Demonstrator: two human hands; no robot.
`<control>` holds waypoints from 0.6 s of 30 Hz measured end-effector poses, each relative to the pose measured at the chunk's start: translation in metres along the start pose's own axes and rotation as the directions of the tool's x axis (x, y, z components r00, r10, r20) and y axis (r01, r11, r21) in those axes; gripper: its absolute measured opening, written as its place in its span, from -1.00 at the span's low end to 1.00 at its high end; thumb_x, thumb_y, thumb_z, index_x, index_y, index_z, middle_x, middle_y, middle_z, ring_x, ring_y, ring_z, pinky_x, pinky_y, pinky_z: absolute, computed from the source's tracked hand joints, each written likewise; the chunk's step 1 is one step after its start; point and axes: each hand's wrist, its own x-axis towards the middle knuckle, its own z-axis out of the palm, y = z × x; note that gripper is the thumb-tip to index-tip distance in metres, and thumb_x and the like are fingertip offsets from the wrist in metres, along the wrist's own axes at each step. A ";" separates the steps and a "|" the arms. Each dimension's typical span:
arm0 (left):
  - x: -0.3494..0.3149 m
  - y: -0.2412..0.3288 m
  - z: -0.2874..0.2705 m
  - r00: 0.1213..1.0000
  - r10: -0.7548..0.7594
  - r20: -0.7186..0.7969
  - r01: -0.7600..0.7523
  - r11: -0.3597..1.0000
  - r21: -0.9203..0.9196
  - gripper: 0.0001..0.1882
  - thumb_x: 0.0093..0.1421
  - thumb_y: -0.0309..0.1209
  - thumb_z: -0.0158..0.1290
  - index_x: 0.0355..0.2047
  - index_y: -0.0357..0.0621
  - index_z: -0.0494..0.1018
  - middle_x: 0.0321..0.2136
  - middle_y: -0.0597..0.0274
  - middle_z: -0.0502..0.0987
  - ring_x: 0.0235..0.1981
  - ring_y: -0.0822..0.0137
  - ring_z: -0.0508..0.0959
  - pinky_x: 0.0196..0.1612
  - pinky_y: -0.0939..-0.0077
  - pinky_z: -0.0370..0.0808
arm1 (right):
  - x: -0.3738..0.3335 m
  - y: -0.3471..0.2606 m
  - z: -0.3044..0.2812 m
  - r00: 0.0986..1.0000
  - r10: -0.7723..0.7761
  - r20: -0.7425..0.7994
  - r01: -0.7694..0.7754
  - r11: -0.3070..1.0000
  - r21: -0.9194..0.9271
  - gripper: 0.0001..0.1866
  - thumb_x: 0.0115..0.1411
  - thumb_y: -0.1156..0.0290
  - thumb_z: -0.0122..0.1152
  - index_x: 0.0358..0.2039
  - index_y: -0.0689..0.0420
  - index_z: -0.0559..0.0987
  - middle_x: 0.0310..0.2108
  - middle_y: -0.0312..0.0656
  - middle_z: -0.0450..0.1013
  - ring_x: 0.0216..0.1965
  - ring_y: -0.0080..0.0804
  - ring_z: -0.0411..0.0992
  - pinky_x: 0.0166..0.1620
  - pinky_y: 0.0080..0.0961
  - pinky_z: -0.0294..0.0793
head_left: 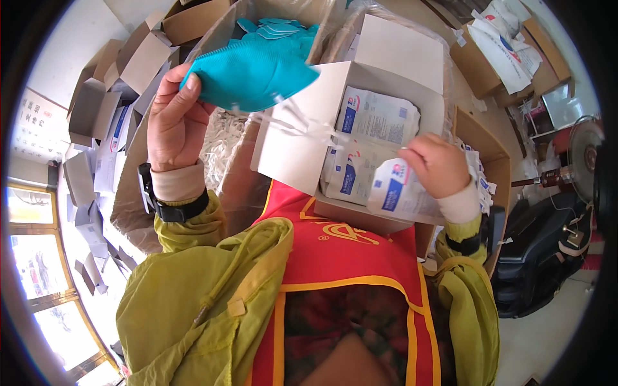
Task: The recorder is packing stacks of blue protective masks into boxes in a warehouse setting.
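My left hand (178, 122) is raised at the upper left, thumb and fingers closed on one end of a folded teal face mask (254, 76). White straps (302, 125), blurred, trail from the mask toward the right. At the right, my right hand (439, 166) is closed on the upper edge of a white packet (400, 188) with a blue label. That packet is at the near side of an open white carton (290, 128), partly over its wall. Inside the carton lie more white printed packets (378, 116), in upright rows.
Beyond the carton, a large cardboard box (219, 29) holds a pile of teal masks (280, 35). White straps (222, 145) fill a box beside my left wrist. Empty open cartons (93, 106) are stacked at the left. More boxes and a fan (587, 164) stand at the right.
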 end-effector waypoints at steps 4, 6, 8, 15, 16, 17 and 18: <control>0.000 0.000 0.014 0.981 -0.077 -0.177 0.064 0.995 -0.077 -0.85 0.33 -0.32 -0.03 -0.21 -0.08 0.47 -0.21 0.22 0.54 -0.13 0.29 0.52 0.00 0.29 0.45 | 0.032 -0.004 0.048 0.965 -0.125 0.230 0.104 0.990 0.100 -0.80 0.14 0.26 0.20 -0.38 0.13 0.57 -0.38 -0.10 0.47 -0.35 -0.08 0.48 -0.30 -0.27 0.45; 0.002 -0.003 0.023 0.968 -0.141 -0.210 0.106 0.980 -0.171 -0.81 0.34 -0.24 -0.04 -0.31 -0.07 0.43 -0.34 0.28 0.46 -0.27 0.35 0.45 -0.11 0.36 0.42 | 0.040 -0.003 0.075 0.948 -0.058 0.313 0.064 0.998 -0.009 -0.79 0.13 0.24 0.20 -0.36 0.12 0.57 -0.34 -0.11 0.47 -0.33 -0.07 0.48 -0.27 -0.25 0.46; 0.005 -0.008 0.024 0.967 -0.217 -0.136 0.170 0.941 -0.292 -0.56 0.33 -0.03 -0.08 -0.57 -0.02 0.21 -0.59 0.38 0.16 -0.55 0.43 0.14 -0.38 0.49 0.25 | 0.040 0.001 0.096 0.919 0.004 0.394 0.045 0.992 -0.114 -0.78 0.13 0.23 0.20 -0.33 0.11 0.57 -0.29 -0.11 0.46 -0.31 -0.05 0.49 -0.23 -0.22 0.47; -0.004 -0.051 0.054 0.964 -0.186 -0.190 0.248 0.885 0.395 -0.57 0.24 -0.15 0.11 -0.70 -0.09 0.37 -0.72 0.43 0.34 -0.66 0.59 0.24 -0.55 0.66 0.16 | 0.031 0.007 0.101 0.868 0.071 0.492 -0.021 0.994 -0.106 -0.77 0.08 0.29 0.23 -0.30 0.15 0.59 -0.20 -0.06 0.45 -0.22 -0.03 0.49 -0.14 -0.19 0.48; -0.003 -0.058 0.058 0.964 -0.222 -0.148 0.266 0.829 0.491 -0.56 0.24 -0.16 0.10 -0.70 -0.11 0.37 -0.72 0.44 0.34 -0.65 0.60 0.24 -0.55 0.66 0.17 | 0.030 0.007 0.099 0.866 0.058 0.497 -0.045 0.998 -0.039 -0.76 0.07 0.30 0.24 -0.27 0.15 0.58 -0.18 -0.05 0.45 -0.20 -0.03 0.49 -0.12 -0.19 0.47; -0.003 -0.065 0.062 0.959 -0.261 -0.109 0.274 0.764 0.584 -0.56 0.24 -0.17 0.10 -0.70 -0.12 0.36 -0.72 0.45 0.33 -0.64 0.61 0.25 -0.56 0.67 0.18 | 0.027 0.010 0.101 0.867 0.063 0.495 -0.048 0.998 -0.042 -0.76 0.07 0.30 0.24 -0.27 0.15 0.58 -0.18 -0.05 0.45 -0.20 -0.03 0.49 -0.12 -0.19 0.47; -0.003 -0.070 0.068 0.959 -0.279 -0.053 0.255 0.763 0.594 -0.60 0.26 -0.20 0.08 -0.66 -0.12 0.36 -0.69 0.44 0.34 -0.61 0.62 0.26 -0.53 0.68 0.18 | 0.023 0.015 0.107 0.902 0.077 0.426 -0.066 0.997 -0.042 -0.76 0.07 0.32 0.24 -0.26 0.14 0.57 -0.18 -0.05 0.45 -0.20 -0.01 0.48 -0.12 -0.19 0.47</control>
